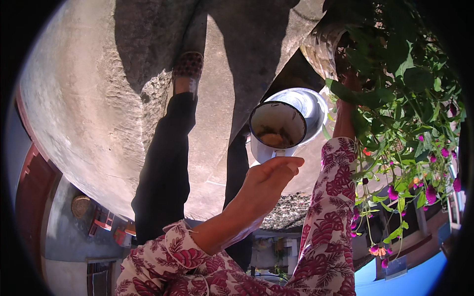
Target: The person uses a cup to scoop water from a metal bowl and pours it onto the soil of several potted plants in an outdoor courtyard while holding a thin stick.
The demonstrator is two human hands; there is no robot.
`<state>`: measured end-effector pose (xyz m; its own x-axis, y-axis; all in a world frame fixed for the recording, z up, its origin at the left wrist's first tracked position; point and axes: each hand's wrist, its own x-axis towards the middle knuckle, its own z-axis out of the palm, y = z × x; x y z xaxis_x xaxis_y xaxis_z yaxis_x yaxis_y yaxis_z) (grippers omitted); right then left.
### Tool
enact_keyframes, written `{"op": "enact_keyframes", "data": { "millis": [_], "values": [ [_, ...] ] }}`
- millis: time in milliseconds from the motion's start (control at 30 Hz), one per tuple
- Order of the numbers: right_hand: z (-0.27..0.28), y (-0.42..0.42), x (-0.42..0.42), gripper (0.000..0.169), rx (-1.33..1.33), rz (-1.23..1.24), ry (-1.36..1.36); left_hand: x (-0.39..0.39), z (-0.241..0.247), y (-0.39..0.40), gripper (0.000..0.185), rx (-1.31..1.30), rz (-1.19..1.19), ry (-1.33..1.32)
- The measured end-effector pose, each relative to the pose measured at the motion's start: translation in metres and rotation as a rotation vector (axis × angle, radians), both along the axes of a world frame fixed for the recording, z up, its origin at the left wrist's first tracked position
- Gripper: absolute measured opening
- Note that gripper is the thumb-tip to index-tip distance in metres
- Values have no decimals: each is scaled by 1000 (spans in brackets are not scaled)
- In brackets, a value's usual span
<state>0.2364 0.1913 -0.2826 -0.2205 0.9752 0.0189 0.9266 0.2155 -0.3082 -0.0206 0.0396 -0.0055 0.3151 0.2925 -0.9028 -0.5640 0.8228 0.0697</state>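
My left hand (272, 181) is closed around the handle of a white enamel mug (257, 146) with a dark rim. Dark bits cling to the mug's inner wall, and something brownish lies at its bottom. Behind the mug, partly covered by it, is a shiny metal bowl (314, 105). My right arm reaches up beside the flowering plants (411, 148); leaves and shadow hide much of my right hand (350, 83), so its grip cannot be made out. Near that hand is a pale, mottled curved object (322, 48), its kind unclear.
Sunlit, uneven concrete ground (207, 155) lies below, crossed by dark shadows. A foot in a dark patterned shoe (188, 66) rests on it. Leafy stems with purple and orange flowers crowd the right side. A round woven basket (80, 206) and a red stool (102, 221) appear at lower left.
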Motion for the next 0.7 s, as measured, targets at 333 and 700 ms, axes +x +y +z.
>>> {"op": "enact_keyframes", "data": {
  "millis": [333,700],
  "values": [
    [-6,12,2,17,28,30,-38,7,-2,-4,30,-13,-36,2],
    [14,-21,22,16,-97,158,248,9,-3,-5,30,38,-40,22]
  ]
}}
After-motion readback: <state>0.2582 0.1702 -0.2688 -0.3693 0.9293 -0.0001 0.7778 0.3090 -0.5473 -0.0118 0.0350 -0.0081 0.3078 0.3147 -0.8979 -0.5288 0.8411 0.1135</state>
